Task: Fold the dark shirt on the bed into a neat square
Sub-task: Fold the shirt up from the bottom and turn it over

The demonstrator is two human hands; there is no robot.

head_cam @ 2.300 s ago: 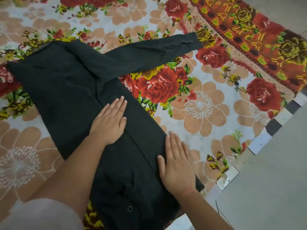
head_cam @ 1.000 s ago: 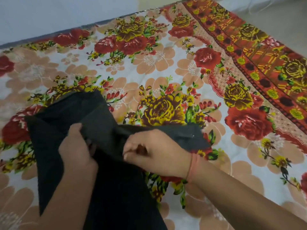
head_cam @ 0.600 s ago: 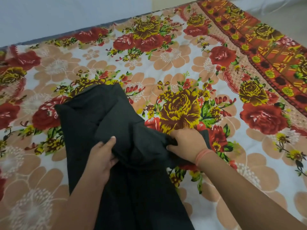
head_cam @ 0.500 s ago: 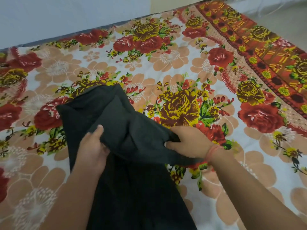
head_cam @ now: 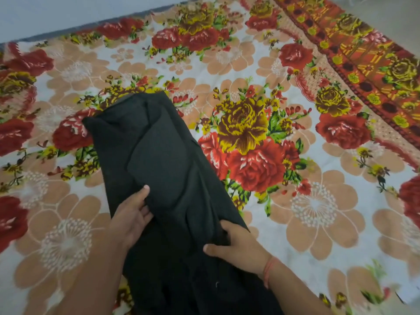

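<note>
The dark shirt [head_cam: 163, 160] lies on the bed as a long narrow strip running from the upper left toward the bottom centre, with its sleeve folded down along the body. My left hand [head_cam: 131, 214] holds the folded sleeve at the strip's left side, thumb on top of the cloth. My right hand [head_cam: 236, 244] grips the shirt's right edge lower down, fingers curled into the fabric. An orange thread circles my right wrist. The shirt's lower end runs out of the frame at the bottom.
A floral bedsheet [head_cam: 306, 201] with red, yellow and peach flowers covers the bed. Its red and orange border [head_cam: 368, 64] runs diagonally at the upper right. A pale wall [head_cam: 68, 12] sits behind the bed's far edge.
The sleeve that stuck out to the right has been folded over the body. Both hands have slid down the shirt toward me, and the strip now lies narrower and flatter.
</note>
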